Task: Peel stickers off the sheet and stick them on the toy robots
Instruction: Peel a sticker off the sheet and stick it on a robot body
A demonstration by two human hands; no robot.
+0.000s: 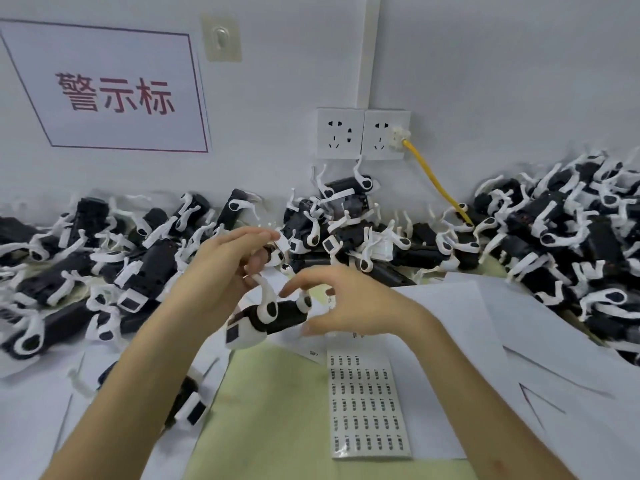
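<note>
The left hand (225, 268) pinches a white limb of one robot (266, 317) and holds it in the air above the middle of the tabletop (270, 410), its black body hanging below the fingers. The right hand (349, 306) is at the robot's other end with fingers spread and lightly bent, forefinger above and thumb below. It grasps nothing that I can make out, and whether a sticker clings to a fingertip is too small to tell. The sheet (367, 403) lies flat toward the near edge, right of the middle, and apart from both hands. Its rows of small dark labels look close to full, with no obvious gaps, so I judge few have been peeled from this sheet. Robots lie heaped along the far edge (346, 216), spreading down the left side (104, 271) and rising into a taller heap at the far right corner (571, 230). No sorting into done and undone shows, and no sticker can be picked out on any of them at this sharpness. White papers (519, 323) cover much of the right side, and another robot (188, 400) lies by the left forearm. As I read it, this is one robot being stickered in a long run, with most of the work left.
</note>
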